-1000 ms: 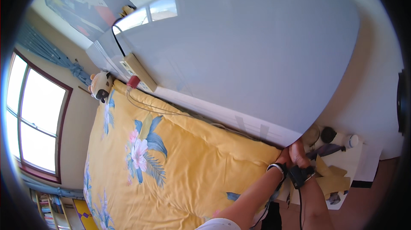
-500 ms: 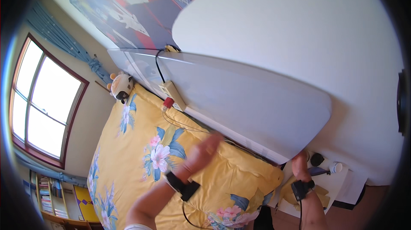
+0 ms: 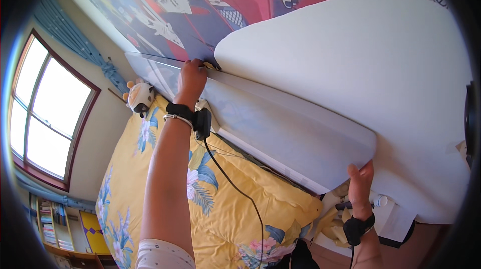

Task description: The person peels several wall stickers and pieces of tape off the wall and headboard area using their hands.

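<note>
A long pale grey headboard (image 3: 290,113) with a rounded end runs along the wall side of the bed. My left hand (image 3: 192,74) has its fingers curled over the headboard's top edge, beside a small tan object (image 3: 210,66) and a black cable. At the rounded end, my right hand (image 3: 361,184) grips the edge with its thumb on the front; its other fingers are partly hidden. Below my left wrist, a cream power strip (image 3: 206,111) is partly covered by the arm. Both wrists wear black straps with boxes, and a cable trails from the left one.
The bed carries a yellow flowered quilt (image 3: 240,179), with a plush toy (image 3: 139,97) at its far corner. Beside my right hand, a white bedside table (image 3: 386,219) holds a cup (image 3: 381,201) and other items. A cartoon mural (image 3: 200,13) covers the wall behind.
My left hand has risen from above the quilt to the headboard's top edge. My right hand has come up from below the rounded end onto its edge. The view has shifted, showing more mural.
</note>
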Demonstrator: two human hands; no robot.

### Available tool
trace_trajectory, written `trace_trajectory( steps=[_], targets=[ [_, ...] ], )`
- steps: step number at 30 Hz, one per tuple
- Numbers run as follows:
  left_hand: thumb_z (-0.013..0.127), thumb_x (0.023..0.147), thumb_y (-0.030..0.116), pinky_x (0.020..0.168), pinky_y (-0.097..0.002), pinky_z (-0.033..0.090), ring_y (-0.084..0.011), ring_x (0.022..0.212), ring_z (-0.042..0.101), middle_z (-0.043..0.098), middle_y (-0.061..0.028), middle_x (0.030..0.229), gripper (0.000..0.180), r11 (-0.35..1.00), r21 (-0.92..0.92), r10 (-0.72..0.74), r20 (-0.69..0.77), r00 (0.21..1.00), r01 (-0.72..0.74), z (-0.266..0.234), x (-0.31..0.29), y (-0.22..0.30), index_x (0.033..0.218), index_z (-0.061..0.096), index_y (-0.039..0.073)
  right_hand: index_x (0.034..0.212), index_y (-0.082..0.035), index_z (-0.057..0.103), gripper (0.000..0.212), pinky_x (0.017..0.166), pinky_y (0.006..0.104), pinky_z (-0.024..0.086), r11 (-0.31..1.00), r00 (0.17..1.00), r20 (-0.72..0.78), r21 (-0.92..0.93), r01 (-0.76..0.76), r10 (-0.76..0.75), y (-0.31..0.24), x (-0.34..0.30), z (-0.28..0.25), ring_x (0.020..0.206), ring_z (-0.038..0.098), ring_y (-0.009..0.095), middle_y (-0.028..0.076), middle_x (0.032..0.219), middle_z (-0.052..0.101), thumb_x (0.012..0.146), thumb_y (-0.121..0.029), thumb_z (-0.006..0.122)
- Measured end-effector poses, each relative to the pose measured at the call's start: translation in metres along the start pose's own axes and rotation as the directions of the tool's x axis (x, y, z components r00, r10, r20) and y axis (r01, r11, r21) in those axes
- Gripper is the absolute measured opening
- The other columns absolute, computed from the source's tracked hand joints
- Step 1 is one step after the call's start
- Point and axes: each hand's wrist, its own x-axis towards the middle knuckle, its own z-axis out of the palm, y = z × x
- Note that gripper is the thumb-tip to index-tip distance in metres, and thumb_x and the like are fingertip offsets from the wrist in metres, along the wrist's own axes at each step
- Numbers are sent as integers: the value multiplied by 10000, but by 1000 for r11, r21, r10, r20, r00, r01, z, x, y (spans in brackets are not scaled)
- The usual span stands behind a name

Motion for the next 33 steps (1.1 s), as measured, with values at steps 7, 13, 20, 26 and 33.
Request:
trace_trajectory(
  steps=[7, 13, 20, 26, 33],
  targets=[
    [510, 746, 141, 728, -436, 448, -379, 835, 549, 574, -205, 860, 190, 979, 160, 112, 83, 990, -124, 3, 10, 2, 860, 612, 28, 1186, 25, 395, 600, 898, 292, 358, 1000, 994, -111, 0, 2, -2, -7, 0, 8, 994, 473, 155, 81, 1093, 506, 725, -203, 702],
    [489, 784, 142, 674, -428, 480, -356, 781, 581, 599, -163, 810, 156, 922, 268, 247, 151, 957, -280, 1, 12, -8, 829, 617, 64, 1189, 19, 399, 566, 900, 287, 357, 1000, 988, -153, 0, 9, -9, -6, -9, 13, 992, 473, 151, 79, 1097, 507, 738, -169, 686],
    [509, 755, 72, 538, -335, 485, -255, 576, 614, 601, -140, 659, 123, 971, -224, 96, 16, 995, -90, -83, 63, -31, 811, 597, 6, 1201, 14, 395, 536, 902, 289, 356, 999, 989, -141, -18, 41, -43, 0, -10, 11, 997, 471, 153, 75, 1102, 505, 767, -166, 652],
    [513, 765, 45, 344, -248, 387, -149, 396, 540, 557, -88, 573, 115, 759, -598, -105, 279, 955, 258, -54, 23, -25, 788, 598, -30, 1200, 10, 398, 527, 905, 294, 356, 997, 990, -114, -1, 77, -77, -3, -7, 18, 1005, 464, 150, 75, 1112, 500, 772, -169, 648],
    [597, 740, 150, 359, -231, 345, -91, 414, 491, 565, -57, 651, 223, 750, -570, -154, 342, 927, 335, -21, 2, 18, 873, 572, -27, 1205, 9, 394, 548, 911, 294, 353, 998, 993, -100, 2, 70, -70, -5, -10, 11, 1025, 457, 154, 76, 1132, 490, 770, -195, 658]
  ],
)
